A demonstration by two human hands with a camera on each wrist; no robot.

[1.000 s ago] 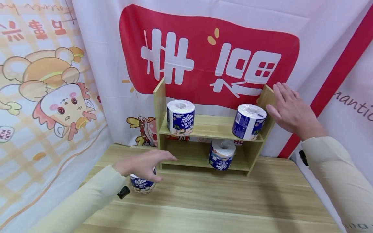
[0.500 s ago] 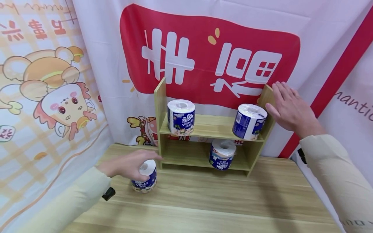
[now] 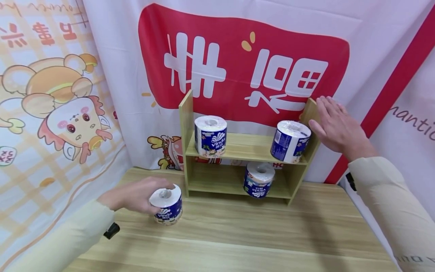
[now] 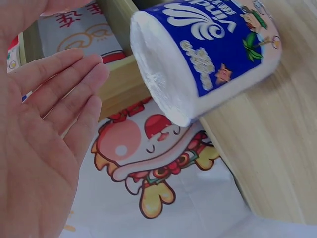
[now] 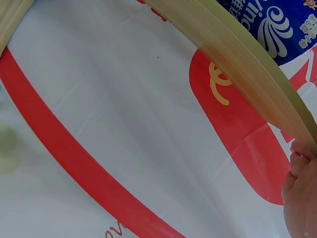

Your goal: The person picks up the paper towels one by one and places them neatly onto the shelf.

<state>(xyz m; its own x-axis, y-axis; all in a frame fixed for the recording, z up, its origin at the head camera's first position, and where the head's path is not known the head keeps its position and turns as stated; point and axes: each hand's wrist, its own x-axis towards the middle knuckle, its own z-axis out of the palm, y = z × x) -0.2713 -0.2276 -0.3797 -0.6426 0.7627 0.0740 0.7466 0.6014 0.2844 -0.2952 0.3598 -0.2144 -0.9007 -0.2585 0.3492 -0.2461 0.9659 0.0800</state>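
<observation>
A wrapped blue-and-white toilet roll (image 3: 172,212) stands upright on the table, left of a small two-tier wooden shelf (image 3: 249,145). Over its near-left side hangs my left hand (image 3: 130,195), thumb and fingers spread around the top. In the left wrist view the palm (image 4: 49,134) faces inward, fingers nearly straight, with a gap to the roll (image 4: 223,54). My right hand (image 3: 340,128) rests with extended fingers against the shelf's right side panel (image 5: 230,57); only part of that hand (image 5: 302,198) shows in the right wrist view.
On the upper tier, one toilet roll (image 3: 210,141) stands at the left end and another roll (image 3: 285,145) at the right. A third roll (image 3: 257,186) sits on the lower tier, right of centre. The wooden table (image 3: 238,230) extends in front; printed curtains (image 3: 115,75) hang behind and beside.
My left hand has moved left, away from the shelf's left side, and is now over the roll on the table. The right hand stays at the side panel.
</observation>
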